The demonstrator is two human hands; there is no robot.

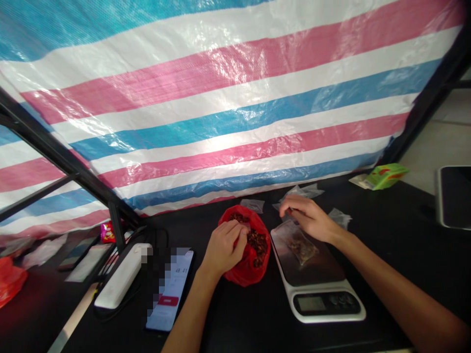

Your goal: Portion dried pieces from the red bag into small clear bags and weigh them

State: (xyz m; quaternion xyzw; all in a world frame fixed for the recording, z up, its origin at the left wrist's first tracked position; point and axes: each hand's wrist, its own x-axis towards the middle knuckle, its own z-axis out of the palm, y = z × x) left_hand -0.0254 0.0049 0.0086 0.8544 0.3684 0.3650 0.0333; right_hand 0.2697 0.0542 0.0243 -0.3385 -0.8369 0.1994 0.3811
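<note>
My left hand (226, 247) is at the open mouth of a red plastic bag (243, 279), its fingers bent together; what they hold, if anything, is hidden. Small dark reddish-brown dried pieces (257, 245) fill the bag. To the right, a digital kitchen scale (324, 282) with a white body and a dark platform carries a small clear plastic bag (303, 249) with brownish pieces inside. My right hand (309, 215) is closed at the upper end of that clear bag, its fingertips over the bag's edge.
Several clear plastic bags (252, 205) lie behind the scale. A green packet (390, 175) sits at the back right, near a dark-screened device (456, 196). Left of me are a phone (171, 294), a white power strip (123, 277) and cables. A striped tarp (235, 113) hangs behind.
</note>
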